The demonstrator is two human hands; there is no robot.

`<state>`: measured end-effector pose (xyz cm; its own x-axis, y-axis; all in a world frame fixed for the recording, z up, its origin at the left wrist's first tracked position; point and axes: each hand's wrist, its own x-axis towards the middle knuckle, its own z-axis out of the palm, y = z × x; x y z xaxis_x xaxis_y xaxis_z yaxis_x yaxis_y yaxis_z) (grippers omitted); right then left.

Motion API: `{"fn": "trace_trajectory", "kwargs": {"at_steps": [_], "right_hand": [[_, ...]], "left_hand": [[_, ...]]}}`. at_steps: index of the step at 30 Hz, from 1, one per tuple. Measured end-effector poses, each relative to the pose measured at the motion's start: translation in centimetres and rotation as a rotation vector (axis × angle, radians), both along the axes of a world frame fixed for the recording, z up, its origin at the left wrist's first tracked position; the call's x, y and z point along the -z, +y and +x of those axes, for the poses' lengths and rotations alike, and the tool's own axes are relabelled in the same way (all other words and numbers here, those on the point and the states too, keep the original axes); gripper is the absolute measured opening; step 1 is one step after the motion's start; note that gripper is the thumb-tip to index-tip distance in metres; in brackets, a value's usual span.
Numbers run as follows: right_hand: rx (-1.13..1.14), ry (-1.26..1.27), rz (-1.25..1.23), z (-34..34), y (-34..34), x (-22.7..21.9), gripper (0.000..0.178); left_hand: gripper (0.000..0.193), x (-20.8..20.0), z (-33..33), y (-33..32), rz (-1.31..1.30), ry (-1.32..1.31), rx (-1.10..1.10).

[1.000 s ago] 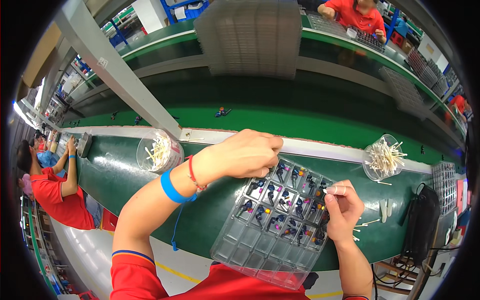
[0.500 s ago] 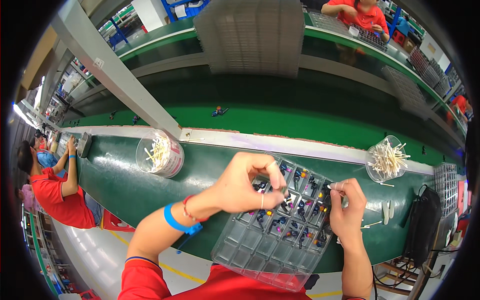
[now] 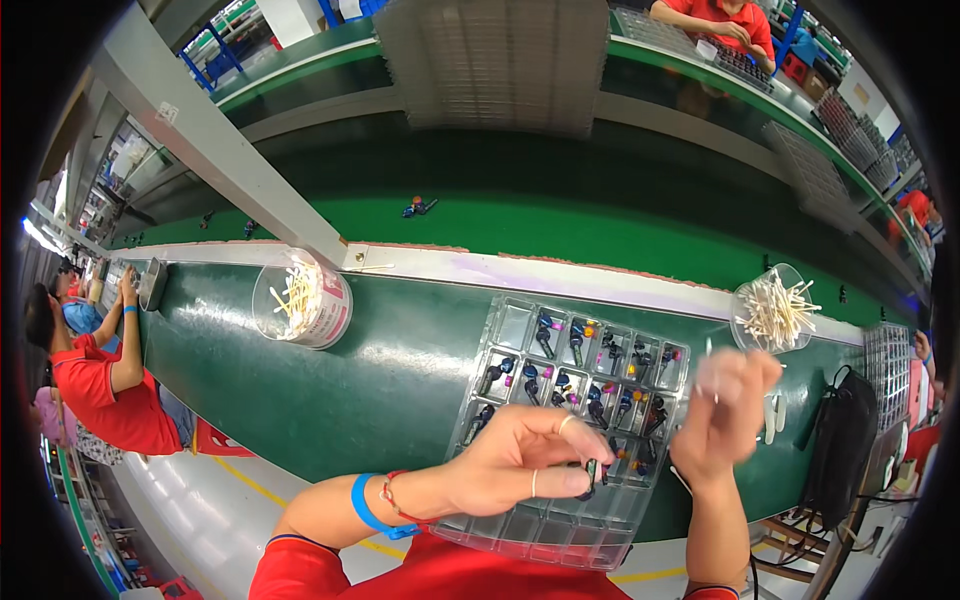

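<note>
My left hand [image 3: 515,462] pinches a small dark earbud-like part [image 3: 591,482] between thumb and fingers, over the near half of a clear plastic tray [image 3: 514,325]. In the tray's far rows lie several dark blue earbuds [image 3: 545,335], with orange, yellow and magenta bits among them. Part of the near rows is covered by my left hand. Past the tray's right edge, my right hand [image 3: 718,425] is raised with curled fingers. Motion smears its fingertips, and a thin pale sliver shows above them. The clear tub of cotton swabs [image 3: 775,310] stands just beyond it.
Another tub of cotton swabs [image 3: 302,305] stands left on the green bench [image 3: 400,350]. A black bag [image 3: 840,435] lies at right beside stacked trays [image 3: 888,375]. A post [image 3: 220,160] rises at left. Beyond the ledge, earbuds [image 3: 418,207] lie on a green surface. Co-workers sit left and far right.
My left hand has come nearer to me with the dark part, uncovering the tray's far rows. The right hand has lifted away from the tray's right edge. The whole view has shifted slightly.
</note>
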<state>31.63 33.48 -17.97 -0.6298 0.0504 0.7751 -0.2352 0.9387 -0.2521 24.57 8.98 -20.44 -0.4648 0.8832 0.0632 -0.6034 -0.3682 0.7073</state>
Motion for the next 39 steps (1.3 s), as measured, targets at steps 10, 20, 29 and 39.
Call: {"fn": "trace_trajectory", "kwargs": {"at_steps": [10,20,29,39], "right_hand": [[-0.599,-0.216,-0.633,4.1,-3.5,-0.9,0.027],[-0.517,-0.357,-0.53,5.5,-4.2,-0.6,0.064],[-0.495,-0.335,-0.272,5.1,-4.1,-1.3,0.077],[-0.352,-0.159,-0.084,3.6,-5.1,-1.8,0.042]], "left_hand": [[0.021,-0.4,0.6,-0.1,-0.126,-0.093,-0.042],[0.029,-0.3,0.5,0.2,-0.137,-0.114,-0.06],[0.029,-0.9,0.9,0.1,-0.164,-0.085,-0.09],[0.029,-0.9,1.0,0.1,-0.186,-0.074,-0.104]]}}
